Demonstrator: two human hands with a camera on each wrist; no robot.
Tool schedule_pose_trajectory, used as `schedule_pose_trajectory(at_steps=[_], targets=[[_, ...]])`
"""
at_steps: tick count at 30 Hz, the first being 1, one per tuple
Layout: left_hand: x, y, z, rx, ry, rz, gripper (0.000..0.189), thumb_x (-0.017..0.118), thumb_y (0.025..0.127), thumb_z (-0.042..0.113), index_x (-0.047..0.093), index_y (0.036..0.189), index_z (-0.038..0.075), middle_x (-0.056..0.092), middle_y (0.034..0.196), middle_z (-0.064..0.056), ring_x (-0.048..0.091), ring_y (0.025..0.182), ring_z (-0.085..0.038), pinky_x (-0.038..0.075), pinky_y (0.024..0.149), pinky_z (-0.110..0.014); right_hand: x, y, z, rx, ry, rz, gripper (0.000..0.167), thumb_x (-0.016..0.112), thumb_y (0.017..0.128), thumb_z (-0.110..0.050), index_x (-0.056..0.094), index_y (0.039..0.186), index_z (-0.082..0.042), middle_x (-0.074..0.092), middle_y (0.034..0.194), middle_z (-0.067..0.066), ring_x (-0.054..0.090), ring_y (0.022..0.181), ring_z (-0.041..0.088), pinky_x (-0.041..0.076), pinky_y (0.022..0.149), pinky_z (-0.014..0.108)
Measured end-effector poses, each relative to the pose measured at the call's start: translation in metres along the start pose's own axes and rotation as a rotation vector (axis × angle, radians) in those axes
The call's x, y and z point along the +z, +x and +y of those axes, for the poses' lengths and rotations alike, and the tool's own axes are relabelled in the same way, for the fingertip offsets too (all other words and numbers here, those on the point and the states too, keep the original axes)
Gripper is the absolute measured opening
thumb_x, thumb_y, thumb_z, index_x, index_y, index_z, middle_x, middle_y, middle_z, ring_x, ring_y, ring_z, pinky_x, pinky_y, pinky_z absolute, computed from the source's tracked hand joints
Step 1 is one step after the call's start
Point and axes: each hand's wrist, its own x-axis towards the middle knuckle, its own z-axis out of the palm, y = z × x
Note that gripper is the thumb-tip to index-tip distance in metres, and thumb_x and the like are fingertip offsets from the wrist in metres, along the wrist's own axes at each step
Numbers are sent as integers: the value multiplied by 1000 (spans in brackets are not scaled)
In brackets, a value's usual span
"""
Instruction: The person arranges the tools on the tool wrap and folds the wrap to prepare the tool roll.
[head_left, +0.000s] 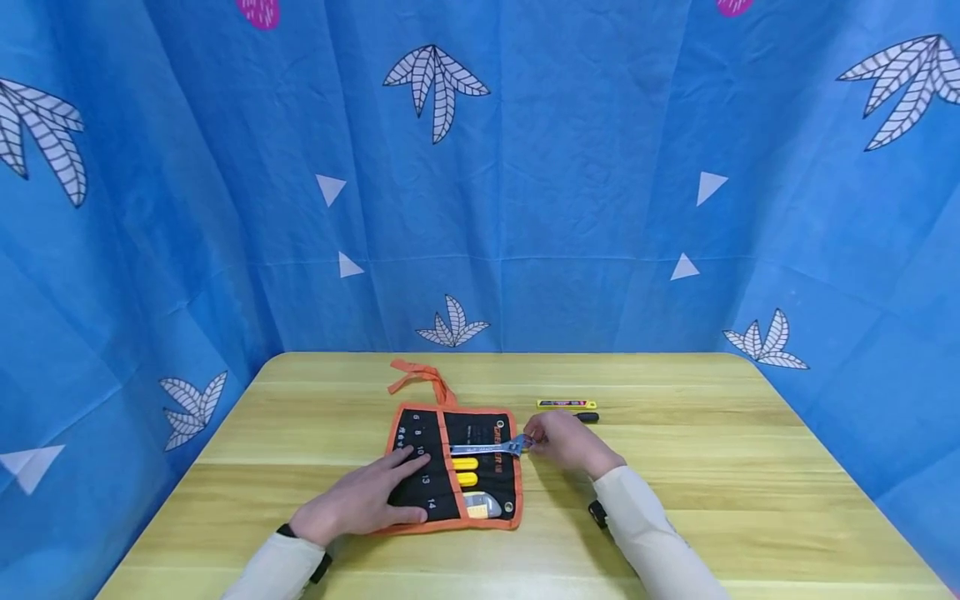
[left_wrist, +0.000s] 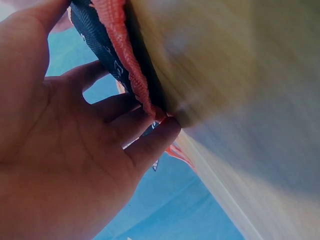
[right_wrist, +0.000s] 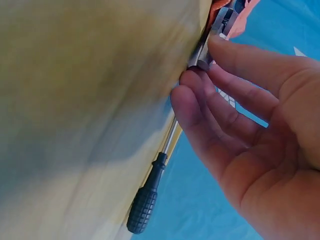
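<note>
A black tool pouch [head_left: 486, 418] with orange edging lies unrolled on the table. My left hand [head_left: 367, 493] rests flat on its numbered left part, fingers spread; the left wrist view shows the fingertips along the orange edge [left_wrist: 131, 67]. An adjustable wrench [head_left: 483, 448] lies across the pouch, its handle end tucked behind the orange middle band. With thumb and fingertips my right hand [head_left: 567, 442] pinches the wrench's head [right_wrist: 204, 56] at the pouch's right edge. Below the wrench, two yellow handles [head_left: 466, 464] and a clear-and-yellow piece [head_left: 482, 505] stick out of the pockets.
Beyond the right hand lies a screwdriver with a black handle [right_wrist: 145, 205]. A slim yellow case [head_left: 566, 404] with a dark label lies behind it. Orange tie straps [head_left: 427, 375] stretch out behind the pouch. A blue curtain [head_left: 570, 250] hangs behind the wooden table [head_left: 712, 483].
</note>
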Motion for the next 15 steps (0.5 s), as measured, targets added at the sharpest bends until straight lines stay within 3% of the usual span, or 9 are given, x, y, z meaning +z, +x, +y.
schedule_pose_trajectory(at_steps=[10, 15], targets=[[0, 0, 2, -3, -10, 1, 84, 73, 85, 62, 45, 156, 29, 35, 164, -12, 38, 148, -40, 38, 113, -62, -1, 6, -3, -108, -48, -40, 13, 77, 89, -1, 74, 101, 0, 71, 89, 7, 54, 70, 12, 53, 70, 36], [0, 0, 1, -9, -16, 2, 84, 73, 85, 63, 44, 156, 29, 35, 164, -11, 37, 148, -40, 38, 114, -61, 0, 8, -8, -101, -29, -44, 10, 76, 89, -1, 74, 99, 0, 71, 87, 8, 53, 69, 13, 51, 68, 35]])
